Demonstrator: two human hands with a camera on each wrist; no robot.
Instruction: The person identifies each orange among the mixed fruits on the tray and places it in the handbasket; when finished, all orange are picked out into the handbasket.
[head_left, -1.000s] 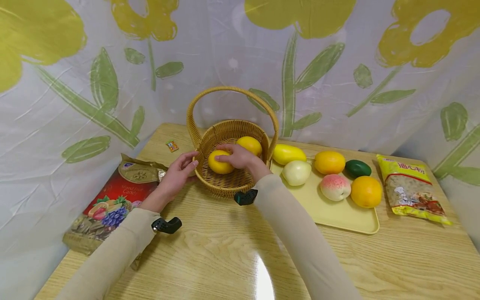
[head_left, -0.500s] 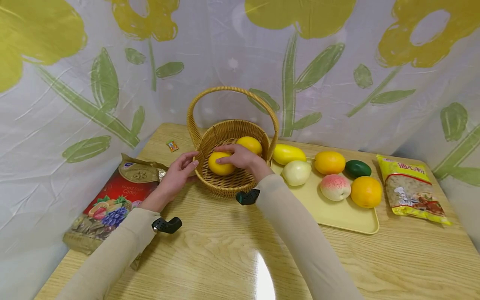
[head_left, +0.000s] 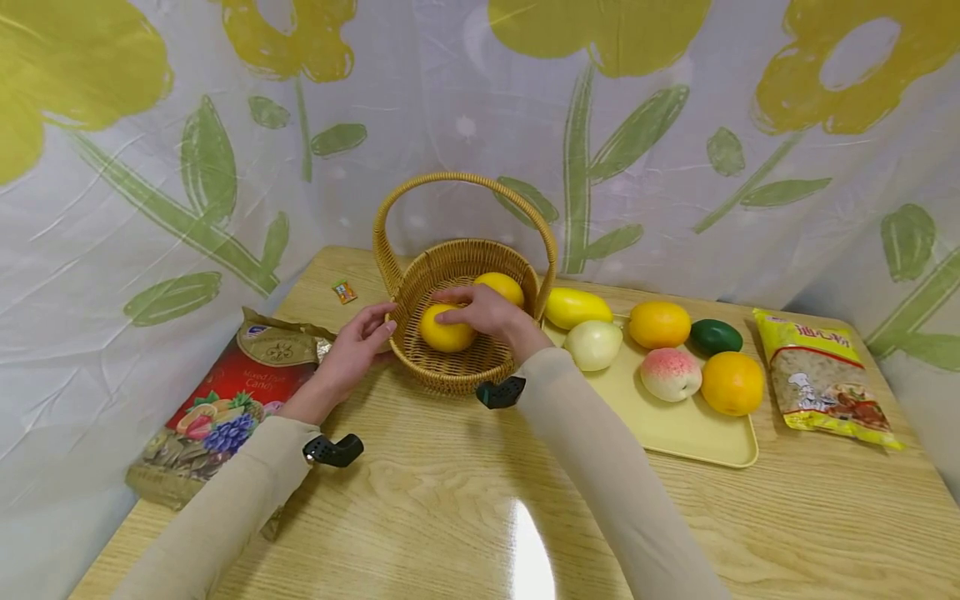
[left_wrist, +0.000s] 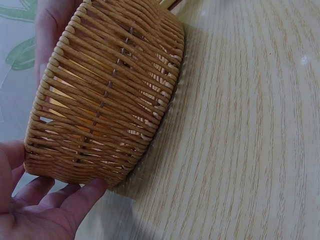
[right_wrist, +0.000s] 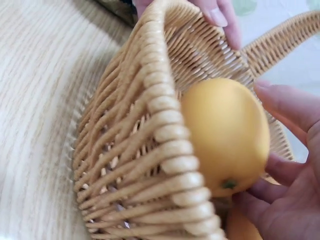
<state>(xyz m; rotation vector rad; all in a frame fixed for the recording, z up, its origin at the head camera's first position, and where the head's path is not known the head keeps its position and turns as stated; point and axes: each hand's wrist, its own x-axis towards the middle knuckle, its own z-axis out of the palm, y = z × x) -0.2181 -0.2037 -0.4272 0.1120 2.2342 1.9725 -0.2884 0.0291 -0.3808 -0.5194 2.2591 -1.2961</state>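
Observation:
A round wicker basket [head_left: 450, 382] with a tall handle stands on the table. My left hand [head_left: 358, 343] holds its left rim; in the left wrist view its fingers [left_wrist: 82, 202] lie against the woven outside. Inside the basket, my right hand [head_left: 487, 315] grips an orange [head_left: 444, 330], thumb on top and other fingers on its far side. In the right wrist view the orange [right_wrist: 225, 135] sits just inside the rim, a green stem spot showing. A second orange fruit [head_left: 504, 287] lies behind the right hand, partly hidden.
Right of the basket, a yellow tray [head_left: 697, 446] bears several fruits, among them a peach [head_left: 671, 375] and an orange [head_left: 732, 384]. A yellow food bag [head_left: 825, 375] lies far right. At left are a candy bag [head_left: 232, 400] and a small wrapped sweet [head_left: 345, 292].
My right hand and the gripped orange have shifted slightly to the right inside the basket. The left hand stays at the rim.

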